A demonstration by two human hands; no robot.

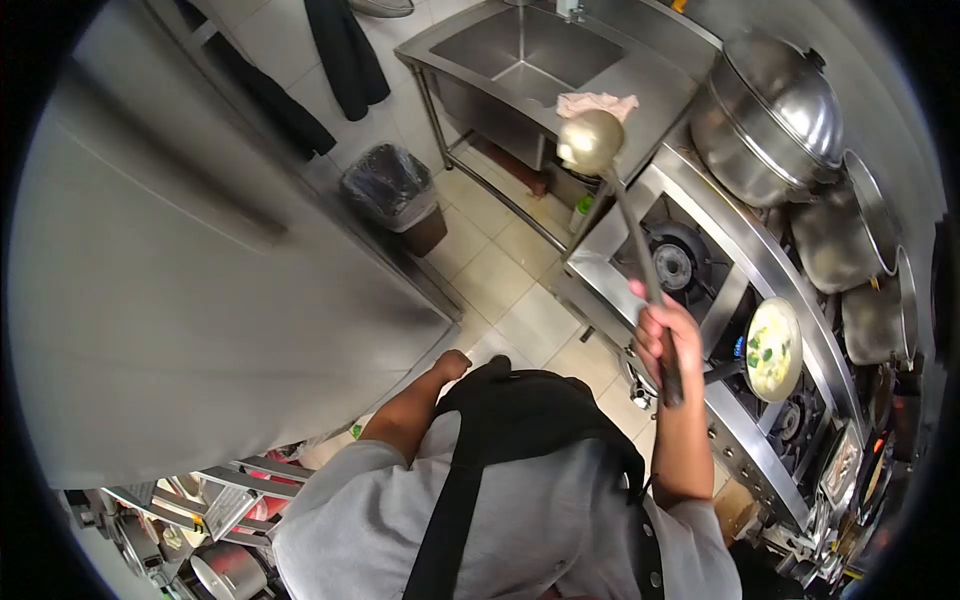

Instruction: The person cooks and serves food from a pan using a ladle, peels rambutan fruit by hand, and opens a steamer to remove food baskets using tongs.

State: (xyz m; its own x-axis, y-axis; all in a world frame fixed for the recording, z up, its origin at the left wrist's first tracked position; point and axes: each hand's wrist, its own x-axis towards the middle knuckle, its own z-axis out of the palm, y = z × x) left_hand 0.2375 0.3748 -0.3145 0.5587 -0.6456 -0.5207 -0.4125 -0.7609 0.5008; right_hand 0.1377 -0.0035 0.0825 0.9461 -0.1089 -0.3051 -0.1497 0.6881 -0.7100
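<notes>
My right hand [668, 335] is wrapped round the dark handle of a long metal ladle [590, 142]. The ladle points away from me, its shiny round bowl raised near the corner between sink and stove. Right of that hand, a frying pan [797, 372] sits on the stove, holding pale, creamy food [772, 345] with green pieces. Its dark handle points toward my right forearm, and a blue flame [739, 347] shows at its edge. My left hand [455, 365] hangs low by my apron, fingers curled in, with nothing visible in it.
A gas stove [735, 290] runs along the right, with large steel pots [765, 120] behind it. Ahead stands a steel sink [470, 45] with a pink cloth [598, 103] near its edge. A lined bin [390, 190] and a large grey cabinet-like surface [200, 330] are on the left.
</notes>
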